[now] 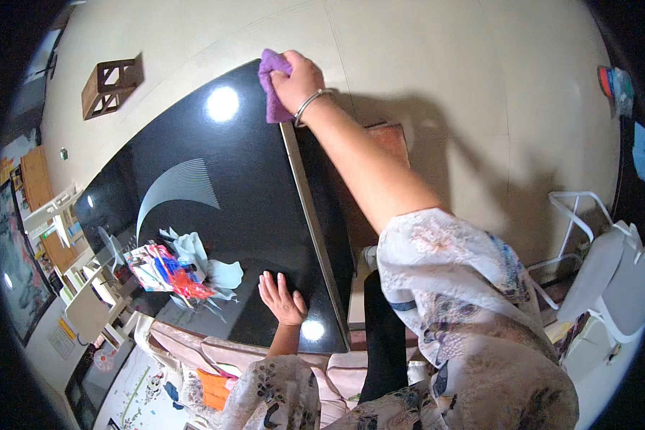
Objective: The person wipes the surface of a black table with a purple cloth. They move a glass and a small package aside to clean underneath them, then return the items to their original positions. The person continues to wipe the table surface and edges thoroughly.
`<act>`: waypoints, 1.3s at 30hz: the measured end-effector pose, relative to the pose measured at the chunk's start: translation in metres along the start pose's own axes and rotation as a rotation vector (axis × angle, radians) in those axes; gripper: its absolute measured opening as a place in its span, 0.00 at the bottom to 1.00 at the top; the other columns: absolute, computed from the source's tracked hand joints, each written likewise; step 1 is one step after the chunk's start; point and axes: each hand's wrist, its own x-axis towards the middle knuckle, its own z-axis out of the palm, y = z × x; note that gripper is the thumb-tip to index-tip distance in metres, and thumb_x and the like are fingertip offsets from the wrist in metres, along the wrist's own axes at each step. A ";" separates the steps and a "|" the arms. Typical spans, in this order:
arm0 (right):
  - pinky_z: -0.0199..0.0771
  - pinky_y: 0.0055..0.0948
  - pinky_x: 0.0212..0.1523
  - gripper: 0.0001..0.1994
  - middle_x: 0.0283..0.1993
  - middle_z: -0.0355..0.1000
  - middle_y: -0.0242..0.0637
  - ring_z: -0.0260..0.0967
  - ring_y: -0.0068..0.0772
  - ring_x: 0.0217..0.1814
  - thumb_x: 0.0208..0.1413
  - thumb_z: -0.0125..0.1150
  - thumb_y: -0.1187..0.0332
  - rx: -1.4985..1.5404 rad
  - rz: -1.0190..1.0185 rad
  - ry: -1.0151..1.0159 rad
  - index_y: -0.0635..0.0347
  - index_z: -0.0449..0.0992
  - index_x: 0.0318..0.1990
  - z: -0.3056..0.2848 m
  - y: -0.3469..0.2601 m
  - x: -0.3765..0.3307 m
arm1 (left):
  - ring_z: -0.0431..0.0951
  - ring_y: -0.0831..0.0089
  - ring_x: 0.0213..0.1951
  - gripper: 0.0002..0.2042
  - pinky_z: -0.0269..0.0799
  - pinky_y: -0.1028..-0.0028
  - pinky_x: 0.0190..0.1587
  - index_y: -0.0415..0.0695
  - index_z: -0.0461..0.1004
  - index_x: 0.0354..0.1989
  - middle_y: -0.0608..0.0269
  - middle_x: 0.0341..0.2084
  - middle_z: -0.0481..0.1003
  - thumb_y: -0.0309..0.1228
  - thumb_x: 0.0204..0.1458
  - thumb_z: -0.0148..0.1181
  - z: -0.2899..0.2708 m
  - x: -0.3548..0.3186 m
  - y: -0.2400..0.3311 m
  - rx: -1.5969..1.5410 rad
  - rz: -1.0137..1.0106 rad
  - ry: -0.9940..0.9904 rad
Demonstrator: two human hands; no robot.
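My right hand (pixel 300 80), with a metal bangle at its wrist, is closed round a purple cloth (pixel 273 89). The cloth hangs over the far right corner of a glossy black table (pixel 254 186) with a light curved-line pattern. Flat on the near part of the tabletop, fingers spread, lies my left hand (pixel 282 299) with nothing in it. To its left sits a pile of mixed items (pixel 175 269): pale blue sheets, red and blue packets and papers. The palm side of the right hand is hidden.
A small brown wooden stool (pixel 109 89) stands on the tiled floor beyond the table. A pink cushioned sofa (pixel 226 352) runs along the near side. At the right is a white plastic chair (pixel 609 279). White shelves (pixel 97 279) stand at the left.
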 end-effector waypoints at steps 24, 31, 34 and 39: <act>0.72 0.44 0.41 0.13 0.33 0.74 0.52 0.74 0.56 0.40 0.48 0.64 0.66 -0.037 0.237 -0.269 0.62 0.70 0.37 -0.045 0.027 -0.208 | 0.52 0.39 0.67 0.28 0.45 0.46 0.66 0.39 0.60 0.63 0.38 0.66 0.53 0.42 0.56 0.43 -0.003 -0.001 0.002 0.032 -0.054 -0.019; 0.73 0.47 0.44 0.12 0.36 0.73 0.54 0.72 0.58 0.42 0.47 0.60 0.70 -0.188 0.046 -0.136 0.63 0.71 0.40 -0.022 -0.006 -0.073 | 0.53 0.42 0.67 0.27 0.45 0.46 0.66 0.43 0.63 0.63 0.40 0.65 0.55 0.42 0.55 0.46 -0.002 -0.002 0.003 -0.038 -0.074 -0.023; 0.69 0.42 0.55 0.17 0.48 0.72 0.49 0.69 0.53 0.52 0.49 0.57 0.73 -0.256 -0.308 -0.110 0.60 0.72 0.49 -0.026 -0.022 -0.050 | 0.54 0.45 0.67 0.28 0.46 0.48 0.67 0.47 0.64 0.63 0.43 0.66 0.56 0.40 0.52 0.50 -0.002 -0.001 0.002 -0.052 -0.085 -0.005; 0.57 0.47 0.65 0.20 0.60 0.65 0.49 0.60 0.53 0.62 0.51 0.54 0.74 -0.529 -0.768 -0.142 0.60 0.71 0.54 -0.009 -0.018 -0.073 | 0.55 0.48 0.67 0.29 0.48 0.50 0.67 0.48 0.64 0.64 0.46 0.66 0.57 0.39 0.50 0.53 -0.011 0.006 0.002 -0.065 -0.080 -0.004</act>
